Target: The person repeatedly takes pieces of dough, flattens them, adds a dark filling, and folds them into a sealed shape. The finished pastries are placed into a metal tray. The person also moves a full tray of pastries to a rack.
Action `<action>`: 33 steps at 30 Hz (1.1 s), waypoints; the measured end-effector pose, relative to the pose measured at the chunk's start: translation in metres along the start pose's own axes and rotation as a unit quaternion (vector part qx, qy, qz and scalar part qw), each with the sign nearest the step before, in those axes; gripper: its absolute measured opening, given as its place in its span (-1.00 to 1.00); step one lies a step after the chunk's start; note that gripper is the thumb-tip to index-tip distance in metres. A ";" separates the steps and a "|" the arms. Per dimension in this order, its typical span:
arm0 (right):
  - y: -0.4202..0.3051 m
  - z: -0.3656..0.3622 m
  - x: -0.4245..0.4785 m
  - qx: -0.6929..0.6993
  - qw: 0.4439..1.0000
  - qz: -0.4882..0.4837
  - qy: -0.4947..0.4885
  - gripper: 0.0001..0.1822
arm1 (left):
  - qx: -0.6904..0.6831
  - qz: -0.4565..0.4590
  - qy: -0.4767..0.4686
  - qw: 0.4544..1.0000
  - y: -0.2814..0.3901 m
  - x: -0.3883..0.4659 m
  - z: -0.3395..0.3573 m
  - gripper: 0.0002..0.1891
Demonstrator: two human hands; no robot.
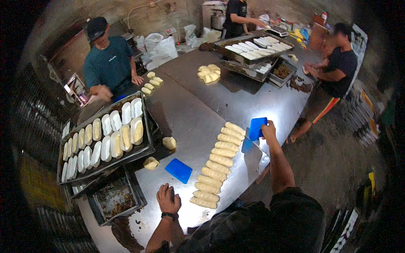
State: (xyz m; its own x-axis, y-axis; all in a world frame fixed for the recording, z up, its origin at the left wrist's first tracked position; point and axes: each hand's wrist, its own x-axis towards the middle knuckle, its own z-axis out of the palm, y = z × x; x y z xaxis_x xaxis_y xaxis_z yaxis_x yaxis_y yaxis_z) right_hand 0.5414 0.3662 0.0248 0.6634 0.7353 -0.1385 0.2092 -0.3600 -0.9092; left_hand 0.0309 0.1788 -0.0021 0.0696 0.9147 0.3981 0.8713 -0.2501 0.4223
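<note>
My right hand (pixel 269 129) grips a blue plastic dough scraper (pixel 258 128), held just right of the far end of a row of shaped dough rolls (pixel 219 159). The rolls lie side by side on the shiny metal table (pixel 190 139). My left hand (pixel 168 199), a dark band at its wrist, is at the near left of the row with nothing seen in it. A second blue scraper (pixel 178 170) lies flat beyond that hand. Two dough lumps, one round (pixel 169 143) and one uneven (pixel 151 163), are left of it.
At left, a dark tray (pixel 148 148) holds white paper liners, some with dough, above a tray of dark filling (pixel 115 193). A co-worker (pixel 109 63) stands behind it. Stacked trays (pixel 253 60) and dough pieces (pixel 208 73) are farther back; two more people work there.
</note>
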 end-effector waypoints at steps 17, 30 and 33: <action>-0.074 0.173 -0.046 0.007 0.796 -0.357 -0.489 -0.71 | 0.141 -0.273 0.105 0.946 0.084 -0.028 0.023 -0.62; -0.064 0.177 -0.216 -0.225 0.350 -0.629 -0.657 -0.45 | 0.048 -0.362 0.091 0.927 0.129 -0.049 0.027 -0.62; -0.065 0.172 -0.222 -0.236 0.351 -0.637 -0.645 -0.46 | 0.027 -0.370 0.051 0.927 0.130 -0.048 0.024 -0.54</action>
State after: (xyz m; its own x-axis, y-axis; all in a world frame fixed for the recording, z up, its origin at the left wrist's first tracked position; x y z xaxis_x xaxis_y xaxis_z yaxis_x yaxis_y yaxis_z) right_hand 0.2566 0.3249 0.0472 -0.9969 0.0109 -0.0779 0.0436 0.9009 -0.4318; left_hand 0.1521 0.1105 0.0141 -0.6005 0.7943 0.0927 0.6856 0.4517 0.5709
